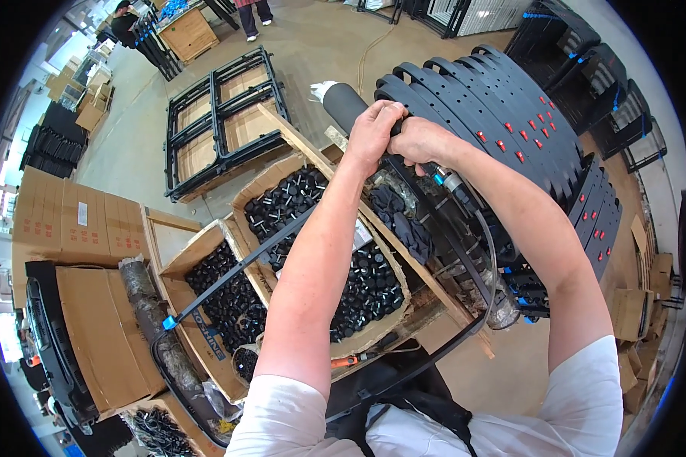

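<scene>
Both hands are jammed right up together by the left edge of a big stack of curved black bars [457,103], the ones with little red pieces [481,137] dotted over them. Left hand [373,140] has its fingers curled closed on a small dark part [395,127], mostly hidden, so can't tell you what it is. Right hand [428,142] is bunched tight just beside it, fingers wrapped around what looks like a hose-fed tool [451,183]; only the silver end with a blue ring pokes out below, and a grey hose [492,251] loops down from it. A fat dark grey cylinder [343,105] sticks out past the left hand. Black tube frame [427,358] runs from under the hands down past the right carton's lower corner, in front of the person's body. Over to the left are open cartons [183,305] loaded with black knobs [370,286], with a skinny black bar [240,264] slanting across their edges. An orange-handled tool [344,362] lies by the right carton's near edge.
</scene>
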Motion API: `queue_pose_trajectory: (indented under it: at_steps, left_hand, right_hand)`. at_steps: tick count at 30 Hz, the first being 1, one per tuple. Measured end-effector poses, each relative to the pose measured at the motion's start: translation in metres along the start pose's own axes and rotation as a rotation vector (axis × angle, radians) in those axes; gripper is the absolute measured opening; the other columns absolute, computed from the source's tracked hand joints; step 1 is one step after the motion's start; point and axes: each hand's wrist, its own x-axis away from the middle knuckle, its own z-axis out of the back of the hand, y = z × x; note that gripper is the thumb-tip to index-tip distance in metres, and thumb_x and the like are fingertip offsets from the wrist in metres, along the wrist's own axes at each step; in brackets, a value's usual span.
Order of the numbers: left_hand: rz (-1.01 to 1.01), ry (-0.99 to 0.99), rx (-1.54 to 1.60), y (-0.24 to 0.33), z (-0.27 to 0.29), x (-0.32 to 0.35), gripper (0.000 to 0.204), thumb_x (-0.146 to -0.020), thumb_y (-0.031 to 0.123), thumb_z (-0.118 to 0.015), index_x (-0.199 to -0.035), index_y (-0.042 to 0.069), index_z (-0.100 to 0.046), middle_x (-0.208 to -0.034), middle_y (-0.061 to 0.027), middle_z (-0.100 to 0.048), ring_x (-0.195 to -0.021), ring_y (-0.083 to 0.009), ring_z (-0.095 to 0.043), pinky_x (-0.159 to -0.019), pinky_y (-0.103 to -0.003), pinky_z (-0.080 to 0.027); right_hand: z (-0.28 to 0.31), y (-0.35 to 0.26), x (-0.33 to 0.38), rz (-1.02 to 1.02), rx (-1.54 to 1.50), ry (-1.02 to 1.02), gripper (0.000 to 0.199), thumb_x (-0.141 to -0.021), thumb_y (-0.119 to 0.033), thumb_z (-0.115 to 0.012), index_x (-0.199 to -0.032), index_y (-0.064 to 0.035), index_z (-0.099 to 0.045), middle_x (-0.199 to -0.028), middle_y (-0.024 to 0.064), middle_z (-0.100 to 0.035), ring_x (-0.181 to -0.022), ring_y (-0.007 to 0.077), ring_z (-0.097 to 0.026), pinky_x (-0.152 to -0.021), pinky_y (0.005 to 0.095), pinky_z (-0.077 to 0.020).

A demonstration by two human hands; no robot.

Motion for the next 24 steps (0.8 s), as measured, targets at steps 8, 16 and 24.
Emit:
queue_pose_trajectory:
  at_steps: [8, 16, 24]
  left_hand:
    - [0.072, 0.046, 0.091, -0.003, -0.011, 0.005, 0.031, -0.102, 0.035, -0.067, -0.105, 0.005, -0.070, -0.095, -0.0038, -0.068, -0.085, -0.0147, -0.063, -0.075, -0.033, -0.054]
    - [-0.016, 0.078, 0.121, -0.010, -0.011, -0.006, 0.025, -0.092, 0.030, -0.074, -0.096, 0.005, -0.074, -0.090, -0.0019, -0.070, -0.083, -0.0129, -0.061, -0.074, -0.035, -0.053]
    - [-0.178, 0.166, -0.066, 0.063, 0.022, 0.084, 0.030, -0.096, 0.033, -0.070, -0.096, 0.003, -0.072, -0.091, -0.0041, -0.069, -0.083, -0.0137, -0.061, -0.075, -0.033, -0.051]
  right_hand:
    - [0.006, 0.013, -0.011, 0.099, -0.093, -0.055, 0.017, -0.075, -0.009, -0.065, -0.084, 0.0045, -0.069, -0.076, 0.0134, -0.070, -0.063, 0.0217, -0.067, -0.055, 0.0382, -0.0507]
    - [0.003, 0.019, -0.018, 0.151, -0.323, -0.092, 0.005, -0.068, -0.004, -0.065, -0.069, 0.0007, -0.064, -0.065, 0.0124, -0.064, -0.051, 0.0218, -0.060, -0.045, 0.0379, -0.0461]
    - [-0.026, -0.069, 0.069, 0.189, -0.093, -0.015, 0.020, -0.085, -0.017, -0.069, -0.085, 0.0025, -0.067, -0.069, 0.0081, -0.066, -0.051, 0.0168, -0.063, -0.044, 0.0329, -0.0483]
